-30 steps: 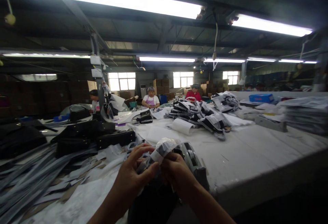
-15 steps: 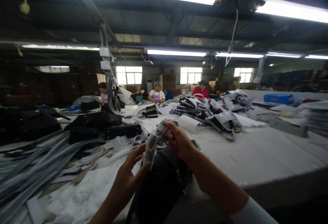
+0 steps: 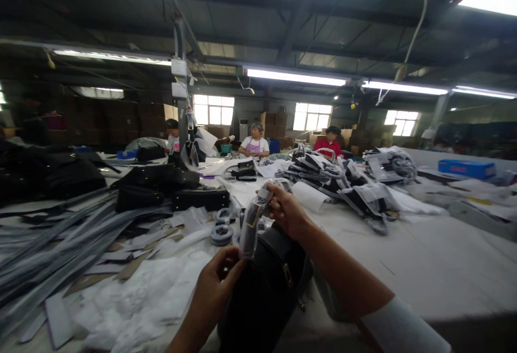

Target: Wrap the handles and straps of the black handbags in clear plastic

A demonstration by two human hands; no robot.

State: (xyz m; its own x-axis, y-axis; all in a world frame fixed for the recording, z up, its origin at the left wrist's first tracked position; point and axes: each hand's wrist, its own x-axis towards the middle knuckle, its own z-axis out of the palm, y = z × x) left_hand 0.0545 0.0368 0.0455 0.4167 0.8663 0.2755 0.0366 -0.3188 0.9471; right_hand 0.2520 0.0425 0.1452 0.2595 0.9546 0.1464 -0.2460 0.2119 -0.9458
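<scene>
A black handbag [image 3: 258, 299] with a gold-coloured metal fitting on its side stands upright in front of me at the table edge. Above it rises a dark handle [image 3: 251, 229] wrapped in clear plastic, with a gold-coloured piece showing through. My right hand [image 3: 288, 210] is closed around the upper part of this handle, where a pale wrap shows at the fingers. At the handle's lower end, my left hand [image 3: 220, 280] pinches the wrapping between thumb and fingers. The bag's lower part runs out of view.
Wrapped coiled straps [image 3: 221, 234] lie just beyond the bag. Long wrapped strips [image 3: 60, 245] and crumpled white sheeting [image 3: 133, 299] cover the left side. Black bags [image 3: 157, 180] sit behind them. A heap of wrapped pieces [image 3: 319, 170] and a blue box [image 3: 466, 168] are right. People sit across the table.
The view has shifted left, so the scene appears farther right. My left hand has slid down to the handle's lower end, and the handle stands more upright. My right hand keeps its hold.
</scene>
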